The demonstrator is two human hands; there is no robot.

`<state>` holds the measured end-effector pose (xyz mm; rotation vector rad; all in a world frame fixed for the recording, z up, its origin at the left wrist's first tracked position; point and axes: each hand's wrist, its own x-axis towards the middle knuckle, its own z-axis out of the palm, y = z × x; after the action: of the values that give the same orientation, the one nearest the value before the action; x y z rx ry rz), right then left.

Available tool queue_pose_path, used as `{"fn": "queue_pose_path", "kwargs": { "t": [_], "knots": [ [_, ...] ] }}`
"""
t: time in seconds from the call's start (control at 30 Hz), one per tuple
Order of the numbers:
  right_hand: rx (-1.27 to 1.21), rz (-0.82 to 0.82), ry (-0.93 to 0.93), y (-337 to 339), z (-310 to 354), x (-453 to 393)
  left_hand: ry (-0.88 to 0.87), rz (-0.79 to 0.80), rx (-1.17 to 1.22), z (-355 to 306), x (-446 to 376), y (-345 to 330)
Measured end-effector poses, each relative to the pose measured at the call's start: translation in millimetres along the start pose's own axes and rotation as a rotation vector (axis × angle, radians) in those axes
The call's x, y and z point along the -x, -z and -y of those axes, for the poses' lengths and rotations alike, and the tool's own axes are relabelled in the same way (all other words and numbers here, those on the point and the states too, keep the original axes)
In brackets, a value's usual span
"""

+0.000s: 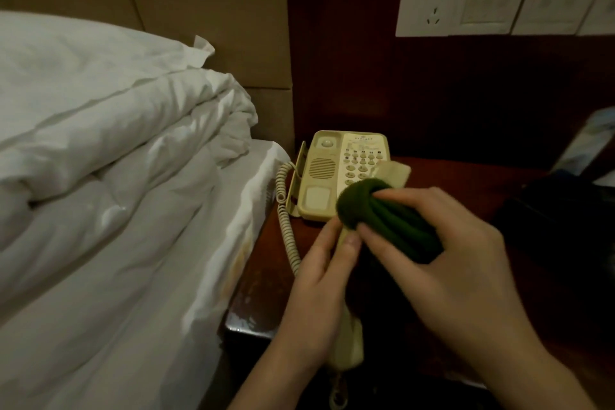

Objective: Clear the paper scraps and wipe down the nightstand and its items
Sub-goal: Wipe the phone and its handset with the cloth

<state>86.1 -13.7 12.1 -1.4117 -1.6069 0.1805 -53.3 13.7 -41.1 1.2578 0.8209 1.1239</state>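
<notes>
- While the left hand (324, 280) grips the handset (347, 339) off its cradle, long axis runs toward the phone (332, 170) on the nightstand (263, 280).
- Right hand (442, 253) clutches the bunched cloth (386, 213) over the handset's far end, so it's nearer.

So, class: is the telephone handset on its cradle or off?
Off: the left hand holds the handset; the base's cradle lies bare.

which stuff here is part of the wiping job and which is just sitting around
In the job: green cloth in the right hand; handset in the left hand; phone base; nightstand.

Lying about: duvet; wall socket; light switches.
</notes>
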Motion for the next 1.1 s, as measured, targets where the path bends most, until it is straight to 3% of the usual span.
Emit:
{"fn": "queue_pose_path", "kwargs": {
  "t": [0.13, 0.27, 0.33, 0.43, 0.5, 0.7, 0.93, 1.1],
  "knots": [
    [0.031, -0.135, 0.024, 5.8, -2.6, -4.5, -0.061, 0.025, -0.027, -0.3, -1.3, 4.6],
    [-0.006, -0.291, -0.069, 16.0, -13.0, -8.2, 0.019, 0.050, -0.047, 0.7, 0.0, 4.9],
    [-0.021, -0.237, -0.063, 13.0, -12.2, -5.2, 0.010, 0.041, -0.038, 0.9, -0.5, 3.9],
    [-0.026, -0.013, 0.029, 2.7, -3.0, 0.7, -0.032, -0.012, 0.014, -2.0, -1.3, 5.8],
    [-0.021, 0.025, 0.053, -0.3, 0.1, 0.9, -0.022, -0.016, 0.030, -7.1, -0.6, 7.8],
    [-0.034, -0.286, -0.044, 15.7, -10.4, -8.6, 0.061, 0.074, -0.067, -6.5, 3.3, 5.6],
    [-0.056, 0.090, 0.032, -7.6, 3.0, 3.3, -0.009, -0.137, 0.079, -7.6, -1.9, 17.3],
    [-0.080, 0.021, 0.020, -5.3, -1.9, 3.0, 0.080, -0.144, 0.178, -6.8, -1.7, 10.5]
  ]
}}
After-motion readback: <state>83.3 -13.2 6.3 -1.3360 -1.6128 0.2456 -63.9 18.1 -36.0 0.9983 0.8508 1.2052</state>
